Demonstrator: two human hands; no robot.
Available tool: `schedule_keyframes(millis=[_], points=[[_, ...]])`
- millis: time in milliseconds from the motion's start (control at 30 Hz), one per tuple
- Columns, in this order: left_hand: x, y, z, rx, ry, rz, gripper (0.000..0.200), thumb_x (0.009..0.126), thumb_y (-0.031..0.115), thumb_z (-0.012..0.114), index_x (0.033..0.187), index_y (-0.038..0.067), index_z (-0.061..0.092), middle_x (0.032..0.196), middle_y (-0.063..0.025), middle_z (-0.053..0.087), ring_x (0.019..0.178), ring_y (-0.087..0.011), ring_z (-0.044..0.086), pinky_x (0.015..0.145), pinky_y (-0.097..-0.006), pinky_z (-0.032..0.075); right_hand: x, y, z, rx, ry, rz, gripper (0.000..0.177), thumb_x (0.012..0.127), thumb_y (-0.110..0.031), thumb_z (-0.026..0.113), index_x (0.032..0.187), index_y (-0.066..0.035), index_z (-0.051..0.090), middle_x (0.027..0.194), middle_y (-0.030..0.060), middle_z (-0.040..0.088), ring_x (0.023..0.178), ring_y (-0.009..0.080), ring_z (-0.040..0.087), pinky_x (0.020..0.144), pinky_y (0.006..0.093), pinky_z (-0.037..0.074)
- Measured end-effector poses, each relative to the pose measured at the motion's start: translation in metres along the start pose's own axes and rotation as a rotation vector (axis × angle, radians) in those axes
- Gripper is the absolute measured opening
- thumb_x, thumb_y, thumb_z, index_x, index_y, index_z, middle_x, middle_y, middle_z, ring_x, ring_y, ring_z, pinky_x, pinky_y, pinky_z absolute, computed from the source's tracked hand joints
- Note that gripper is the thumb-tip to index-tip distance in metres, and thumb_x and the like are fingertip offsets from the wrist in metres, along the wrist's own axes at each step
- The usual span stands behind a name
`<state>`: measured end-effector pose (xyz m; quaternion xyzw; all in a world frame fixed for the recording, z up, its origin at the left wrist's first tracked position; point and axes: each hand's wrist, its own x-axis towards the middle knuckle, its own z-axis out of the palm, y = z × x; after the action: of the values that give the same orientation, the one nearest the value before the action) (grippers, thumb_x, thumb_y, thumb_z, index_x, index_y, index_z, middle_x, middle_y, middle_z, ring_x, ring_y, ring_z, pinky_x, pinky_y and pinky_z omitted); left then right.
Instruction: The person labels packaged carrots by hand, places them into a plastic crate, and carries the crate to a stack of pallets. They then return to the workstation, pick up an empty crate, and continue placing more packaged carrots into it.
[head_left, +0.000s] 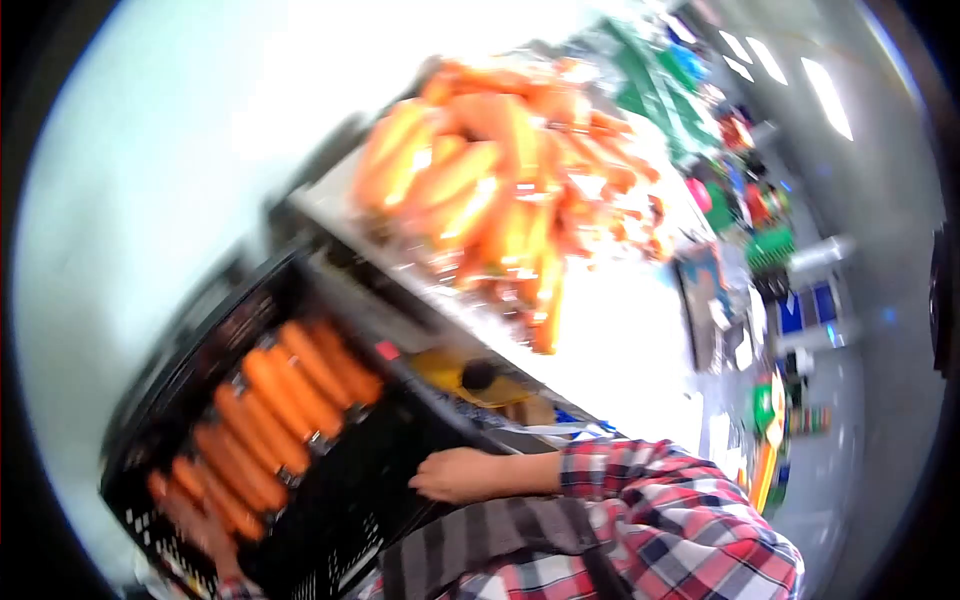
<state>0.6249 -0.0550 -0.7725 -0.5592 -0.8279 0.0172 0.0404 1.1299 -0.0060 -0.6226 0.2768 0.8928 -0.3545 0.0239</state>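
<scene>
A black plastic crate [400, 425] holds a row of long orange, sausage-shaped pieces [268, 400] with shiny ends, laid side by side. At the crate's lower left end is my left hand [205, 530], over the end pieces of the row. Motion blur smears its fingers, and I cannot tell whether they grip a piece. My right hand [458, 476], in a plaid sleeve, is over the near right side of the crate with its fingers curled in. Nothing shows in it, and it is apart from the row.
Beyond the crate, a white table [625, 350] bears a large heap of similar orange pieces [490, 180] in glossy clear wrapping. Something yellow [465, 378] shows below its edge. Green plastic sheeting [650, 85] and blurred, colourful goods lie farther back to the right.
</scene>
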Motion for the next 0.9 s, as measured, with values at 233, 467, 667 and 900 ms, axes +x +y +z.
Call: schedule_keyframes(millis=[233,467,667,900], points=[[-0.008,-0.011,0.008,-0.060,-0.017,-0.235,0.060,0.092,0.032,0.045,0.139,0.002,0.025,0.143,-0.0213,0.026,0.127,-0.0373,0.031,0.105,-0.0440,0.026,-0.010,0.011,-0.008,0.039,0.014,0.050,0.019,0.082,-0.021,0.050,0.071,-0.008,0.059,0.072,0.0090,0.058,0.070,0.0269,0.060,0.057,0.0374,0.050],[-0.009,0.005,0.009,-0.215,0.076,-0.339,0.060,0.091,0.034,0.045,0.138,0.001,0.027,0.140,-0.0240,0.029,0.124,-0.0419,0.032,0.104,-0.0467,0.028,-0.014,-0.005,-0.019,0.088,0.210,0.114,0.009,0.078,-0.014,0.061,0.079,-0.006,0.061,0.080,0.0094,0.063,0.074,0.0266,0.062,0.066,0.0343,0.051],[-0.009,-0.007,0.026,-0.275,0.117,-0.326,0.059,0.090,0.031,0.048,0.136,-0.002,0.029,0.138,-0.0246,0.033,0.123,-0.0420,0.034,0.105,-0.0453,0.028,-0.008,-0.005,-0.014,0.078,0.192,0.114,0.010,0.078,-0.013,0.061,0.083,-0.004,0.062,0.083,0.0103,0.063,0.076,0.0278,0.062,0.071,0.0357,0.051],[-0.035,-0.006,0.041,-0.409,0.027,-0.376,0.068,0.091,0.034,0.047,0.139,-0.005,0.021,0.144,-0.0248,0.020,0.133,-0.0375,0.022,0.111,-0.0408,0.018,-0.004,-0.004,-0.007,-0.063,0.210,0.133,0.009,0.077,-0.019,0.059,0.076,-0.009,0.059,0.073,0.0050,0.059,0.068,0.0234,0.059,0.058,0.0342,0.049]])
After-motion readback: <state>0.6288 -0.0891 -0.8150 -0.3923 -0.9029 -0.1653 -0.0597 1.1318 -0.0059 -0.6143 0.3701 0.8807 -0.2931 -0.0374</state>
